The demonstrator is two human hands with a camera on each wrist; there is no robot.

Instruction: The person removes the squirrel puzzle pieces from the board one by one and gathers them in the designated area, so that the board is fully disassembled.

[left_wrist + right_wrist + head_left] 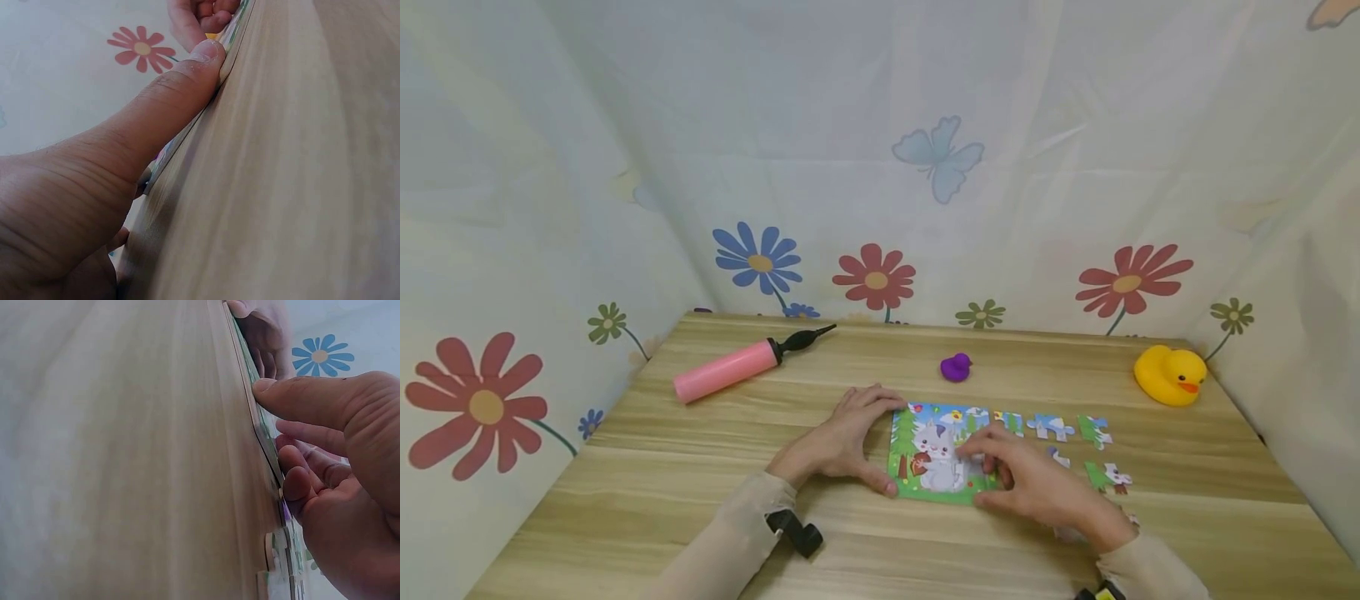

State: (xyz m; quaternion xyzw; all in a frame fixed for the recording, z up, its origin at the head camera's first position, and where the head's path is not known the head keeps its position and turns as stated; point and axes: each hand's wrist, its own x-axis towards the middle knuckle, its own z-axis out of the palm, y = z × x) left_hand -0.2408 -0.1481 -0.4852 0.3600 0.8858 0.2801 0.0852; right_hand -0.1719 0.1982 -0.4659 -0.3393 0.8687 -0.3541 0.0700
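A jigsaw puzzle (936, 471) with a grey squirrel picture lies flat on the wooden table. My left hand (842, 442) spans its left side, fingertips at the top left corner and thumb at the bottom left one. In the left wrist view that thumb (181, 78) lies straight along the puzzle's edge. Over the puzzle's right part is my right hand (1033, 479). Its index finger reaches onto the picture, and its thumb (300, 400) touches the bottom edge. The other right fingers are bent in, and this hand hides part of the puzzle's right side.
Loose puzzle pieces (1051, 427) lie to the right, some partly behind my right hand. Farther back are a pink hand pump (726, 372), a small purple duck (956, 367) and a yellow rubber duck (1168, 375). A flowered curtain (820, 192) surrounds the table (640, 492).
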